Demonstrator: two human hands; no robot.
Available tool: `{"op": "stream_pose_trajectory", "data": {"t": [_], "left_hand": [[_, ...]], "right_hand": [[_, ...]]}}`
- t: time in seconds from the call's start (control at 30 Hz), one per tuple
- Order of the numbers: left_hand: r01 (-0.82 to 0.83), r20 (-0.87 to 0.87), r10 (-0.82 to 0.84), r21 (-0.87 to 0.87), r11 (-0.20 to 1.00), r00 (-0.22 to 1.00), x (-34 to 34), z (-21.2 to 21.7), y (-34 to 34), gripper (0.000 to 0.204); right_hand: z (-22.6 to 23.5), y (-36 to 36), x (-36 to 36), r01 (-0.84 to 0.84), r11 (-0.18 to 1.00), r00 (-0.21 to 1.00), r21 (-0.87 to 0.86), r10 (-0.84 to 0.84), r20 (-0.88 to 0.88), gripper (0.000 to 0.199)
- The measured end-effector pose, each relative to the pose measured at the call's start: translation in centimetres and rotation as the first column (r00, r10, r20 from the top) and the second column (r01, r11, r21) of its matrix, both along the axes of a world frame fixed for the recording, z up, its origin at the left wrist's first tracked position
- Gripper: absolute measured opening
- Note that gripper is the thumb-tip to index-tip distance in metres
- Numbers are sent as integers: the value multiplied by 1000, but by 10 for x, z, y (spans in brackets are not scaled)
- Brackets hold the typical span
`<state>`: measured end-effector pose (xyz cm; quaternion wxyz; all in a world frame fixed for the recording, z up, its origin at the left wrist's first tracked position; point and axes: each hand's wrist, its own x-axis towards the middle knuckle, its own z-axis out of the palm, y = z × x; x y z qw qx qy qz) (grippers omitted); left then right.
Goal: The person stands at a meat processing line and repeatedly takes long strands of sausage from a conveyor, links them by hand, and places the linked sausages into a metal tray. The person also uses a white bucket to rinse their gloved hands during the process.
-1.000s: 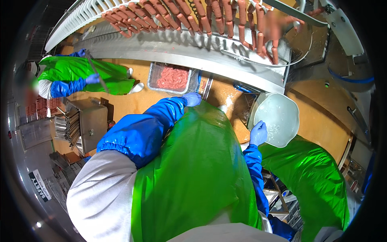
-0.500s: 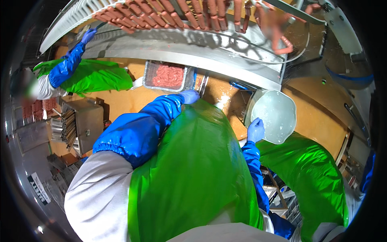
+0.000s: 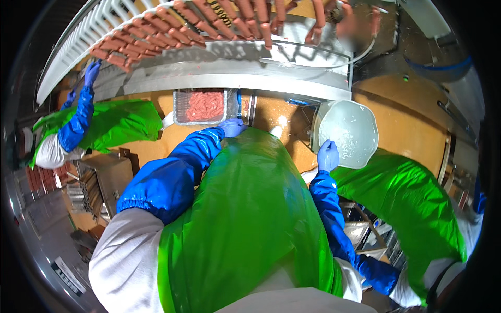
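My left hand (image 3: 232, 127), in a blue glove, is held low by the front of my green apron (image 3: 235, 219). Its fingers look curled in, and whatever may be inside them is hidden. Just beyond it stands a plastic crate (image 3: 180, 108) with pinkish ground meat (image 3: 205, 106) in it. My right hand (image 3: 327, 156), also blue-gloved, is closed and overlaps the near left side of a large whitish tub (image 3: 352, 133). Whether it touches the rim, or pinches anything, does not show. Wet white specks dot the tub's inside.
Pink sausages (image 3: 195, 23) hang in rows from a white toothed rail (image 3: 78, 49) over a long metal ledge (image 3: 219, 81). A co-worker's gloved hand (image 3: 91, 74) reaches up at the left. Another person's green apron (image 3: 402, 203) is close at my right. A metal cabinet (image 3: 112, 177) stands left.
My view has shifted slightly, and the crate and tub sit a little further left in it. The left co-worker's hand is lower in view. Both my hands keep about the same pose.
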<state>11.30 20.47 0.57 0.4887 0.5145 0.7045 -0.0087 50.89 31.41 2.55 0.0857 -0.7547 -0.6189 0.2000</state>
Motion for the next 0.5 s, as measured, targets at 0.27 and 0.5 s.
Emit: {"op": "stream_pose_trajectory", "data": {"t": [0.27, 0.5], "left_hand": [[500, -53, -498, 50, 864, 866, -75, 29, 5, 36], [399, 86, -419, 187, 898, 904, -145, -6, -10, 33]], "right_hand": [[-12, 19, -3, 142, 983, 984, 115, -128, -123, 35], [81, 69, -53, 182, 930, 928, 321, -54, -368, 28]]}}
